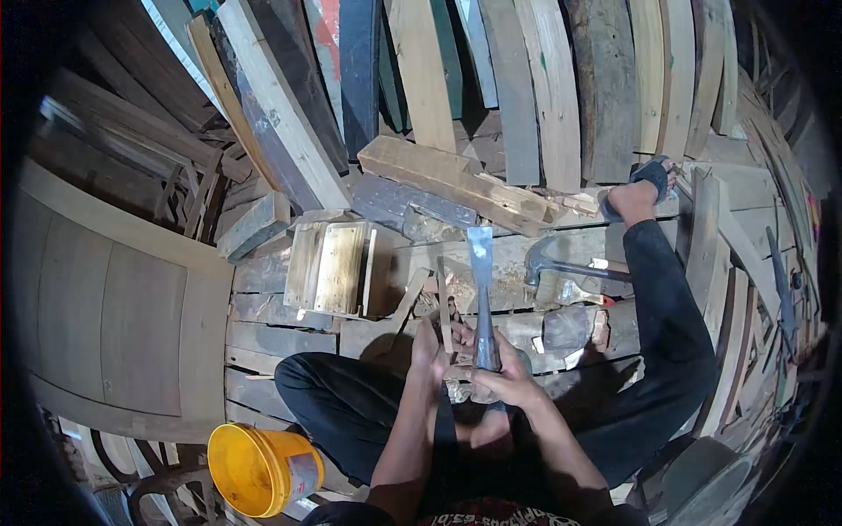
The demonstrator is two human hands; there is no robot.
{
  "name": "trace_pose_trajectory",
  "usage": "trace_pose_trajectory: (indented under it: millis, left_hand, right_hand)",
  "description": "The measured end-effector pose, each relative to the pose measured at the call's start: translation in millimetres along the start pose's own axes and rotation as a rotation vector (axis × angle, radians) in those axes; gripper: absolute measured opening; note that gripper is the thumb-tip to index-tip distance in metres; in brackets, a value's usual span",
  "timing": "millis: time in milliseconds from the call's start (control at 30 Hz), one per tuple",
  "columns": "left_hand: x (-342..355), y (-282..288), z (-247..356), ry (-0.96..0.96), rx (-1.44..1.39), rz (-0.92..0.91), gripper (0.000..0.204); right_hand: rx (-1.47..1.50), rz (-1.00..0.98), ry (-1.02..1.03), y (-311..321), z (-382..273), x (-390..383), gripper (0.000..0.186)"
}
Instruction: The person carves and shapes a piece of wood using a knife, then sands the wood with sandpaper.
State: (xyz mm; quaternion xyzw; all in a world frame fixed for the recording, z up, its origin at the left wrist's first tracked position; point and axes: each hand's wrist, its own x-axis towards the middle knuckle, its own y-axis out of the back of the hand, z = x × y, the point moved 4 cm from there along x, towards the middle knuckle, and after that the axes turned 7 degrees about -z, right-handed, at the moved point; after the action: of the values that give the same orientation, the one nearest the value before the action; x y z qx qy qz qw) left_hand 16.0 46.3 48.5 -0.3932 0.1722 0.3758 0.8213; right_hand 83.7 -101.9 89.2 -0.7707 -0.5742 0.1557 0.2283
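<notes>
My right hand (511, 375) is closed round the lower end of a chisel (481, 280), which has a broad metal blade pointing away from me and a narrowing shank. Close beside it, my left hand (427, 352) is closed on a thin wooden strip (444, 307) that stands up from the fingers. A second, slanting piece of wood (410, 298) shows just left of that strip; whether the hand touches it I cannot tell. Both hands are in front of my lap, between my bent legs. The palms and some fingers are hidden.
A claw hammer (570, 267) and a paintbrush (570, 294) lie right of the chisel. A small wooden box-like piece (342, 267) stands to the left. Beyond lies a thick beam (447, 180), with planks (421, 70) behind. A yellow bucket (250, 469) sits lower left, near a wooden panel (114, 298).
</notes>
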Motion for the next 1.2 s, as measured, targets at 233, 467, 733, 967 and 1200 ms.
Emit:
trace_pose_trajectory:
  millis: [233,467,733,967,1200]
  left_hand:
    - [-4.8,-8.6,0.2,0.073,0.051,0.040,0.033]
    - [-8.4,-17.1,-0.3,0.127,-0.014,-0.038,0.032]
    - [-23.4,-26.6,9.8,0.138,0.003,-0.057,0.038]
    - [-17.2,-25.6,9.7,0.190,-0.040,-0.150,0.033]
    - [0.3,-4.7,1.6,0.121,-0.619,-0.144,0.025]
  right_hand:
    - [-0.004,0.031,-0.024,3.7,3.8,-1.3,0.073]
    - [0.120,0.107,-0.055,20.3,19.7,-4.9,0.073]
    - [0.056,0.100,-0.126,10.8,5.6,-3.2,0.065]
    - [0.019,0.160,-0.131,21.3,7.2,-2.6,0.060]
    - [0.094,0.279,-0.134,25.9,7.2,-2.0,0.054]
